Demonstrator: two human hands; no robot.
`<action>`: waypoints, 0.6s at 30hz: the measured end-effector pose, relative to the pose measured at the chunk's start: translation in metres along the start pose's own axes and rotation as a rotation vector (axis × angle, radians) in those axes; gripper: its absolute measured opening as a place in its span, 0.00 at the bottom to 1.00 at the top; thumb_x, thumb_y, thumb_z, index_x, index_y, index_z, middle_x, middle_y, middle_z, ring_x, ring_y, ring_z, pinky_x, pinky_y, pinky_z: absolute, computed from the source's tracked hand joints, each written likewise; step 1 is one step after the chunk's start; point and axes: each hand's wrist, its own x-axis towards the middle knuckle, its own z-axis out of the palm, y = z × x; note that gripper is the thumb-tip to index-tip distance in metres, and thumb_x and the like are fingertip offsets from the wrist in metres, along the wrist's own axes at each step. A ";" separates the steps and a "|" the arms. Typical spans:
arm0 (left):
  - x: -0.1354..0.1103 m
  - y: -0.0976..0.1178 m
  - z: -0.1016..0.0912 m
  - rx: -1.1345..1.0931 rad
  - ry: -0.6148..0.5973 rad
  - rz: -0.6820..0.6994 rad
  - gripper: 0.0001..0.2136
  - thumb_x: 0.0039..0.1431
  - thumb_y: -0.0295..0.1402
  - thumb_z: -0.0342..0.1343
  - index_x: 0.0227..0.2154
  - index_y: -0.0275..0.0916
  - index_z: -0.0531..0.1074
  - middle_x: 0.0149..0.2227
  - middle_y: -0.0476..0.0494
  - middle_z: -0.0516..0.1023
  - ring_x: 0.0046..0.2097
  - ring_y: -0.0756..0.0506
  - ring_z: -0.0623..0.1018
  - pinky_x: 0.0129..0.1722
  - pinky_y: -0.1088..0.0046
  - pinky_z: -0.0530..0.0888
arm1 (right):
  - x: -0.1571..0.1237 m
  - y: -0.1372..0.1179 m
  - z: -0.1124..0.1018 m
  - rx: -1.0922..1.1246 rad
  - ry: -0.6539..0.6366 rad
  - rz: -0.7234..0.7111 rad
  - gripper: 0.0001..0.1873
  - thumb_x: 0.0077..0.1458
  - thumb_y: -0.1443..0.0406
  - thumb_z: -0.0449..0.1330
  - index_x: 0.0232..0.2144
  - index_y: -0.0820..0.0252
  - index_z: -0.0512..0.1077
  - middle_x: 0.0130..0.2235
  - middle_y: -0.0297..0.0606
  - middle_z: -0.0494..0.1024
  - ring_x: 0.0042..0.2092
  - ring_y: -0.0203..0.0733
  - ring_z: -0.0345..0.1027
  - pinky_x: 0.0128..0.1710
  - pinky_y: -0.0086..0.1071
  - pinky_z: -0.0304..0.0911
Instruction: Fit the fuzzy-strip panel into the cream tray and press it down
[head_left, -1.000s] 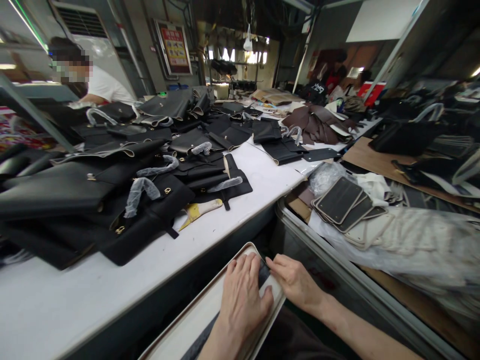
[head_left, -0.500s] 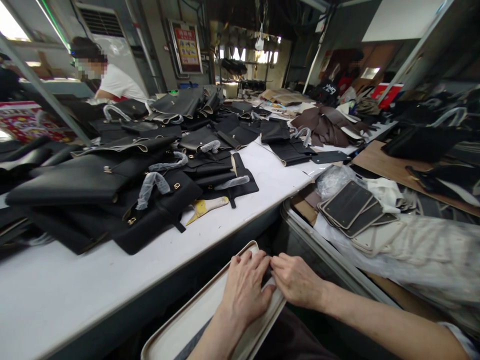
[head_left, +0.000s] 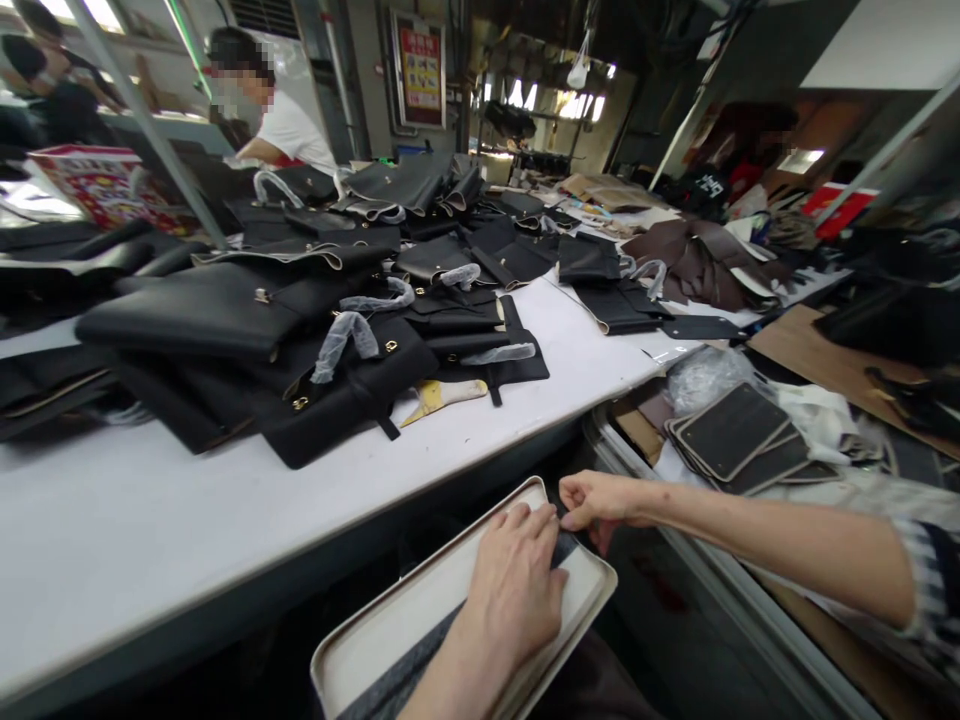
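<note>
A shallow cream panel (head_left: 420, 600) with rounded corners and a raised rim lies at a slant over my lap. Along its middle runs a dark grey strip (head_left: 409, 668), partly covered by my left hand and forearm. My left hand (head_left: 517, 565) rests flat on the panel and strip, fingers stretched toward the far end. At that far end, just beyond the left fingertips, my right hand (head_left: 596, 503) is closed in a pinch at the strip's end. The exact grip of the right fingertips is partly hidden.
Black leather bags (head_left: 202, 310) with plastic-wrapped handles cover much of the white table (head_left: 247, 520). A yellow-and-white scrap (head_left: 442, 398) lies near its front edge. At right, a bin (head_left: 675, 540) holds dark panels (head_left: 731, 430) and plastic wrap. A co-worker (head_left: 289, 130) stands across the table.
My right hand has moved slightly right and up, away from my left hand, and its wrist has turned. More of the panel's near right corner shows. The whole view has shifted.
</note>
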 end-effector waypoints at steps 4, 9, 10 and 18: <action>-0.041 -0.011 -0.014 -0.015 0.138 -0.151 0.12 0.60 0.26 0.50 0.44 0.45 0.70 0.53 0.49 0.71 0.52 0.43 0.69 0.52 0.62 0.68 | 0.008 -0.010 -0.002 -0.025 -0.045 0.089 0.22 0.34 0.63 0.71 0.26 0.59 0.61 0.19 0.27 0.67 0.18 0.35 0.61 0.17 0.35 0.69; -0.070 -0.036 -0.028 0.159 0.388 -0.293 0.13 0.64 0.26 0.46 0.49 0.42 0.68 0.48 0.42 0.71 0.48 0.41 0.69 0.47 0.60 0.68 | 0.002 -0.002 0.006 0.007 0.019 0.057 0.22 0.37 0.62 0.70 0.29 0.58 0.60 0.20 0.26 0.66 0.18 0.32 0.58 0.15 0.28 0.63; -0.066 -0.039 -0.029 0.171 0.395 -0.307 0.13 0.64 0.26 0.47 0.49 0.41 0.68 0.49 0.42 0.71 0.48 0.41 0.69 0.47 0.60 0.68 | 0.000 0.001 0.009 0.024 0.034 0.034 0.22 0.38 0.61 0.70 0.29 0.57 0.59 0.21 0.25 0.65 0.19 0.31 0.57 0.16 0.26 0.60; -0.009 -0.036 -0.023 0.146 0.274 -0.332 0.09 0.58 0.25 0.53 0.40 0.42 0.73 0.41 0.48 0.75 0.45 0.42 0.72 0.44 0.63 0.68 | -0.006 0.032 0.029 0.166 0.100 -0.172 0.28 0.40 0.49 0.71 0.31 0.59 0.61 0.29 0.31 0.70 0.31 0.36 0.66 0.29 0.26 0.63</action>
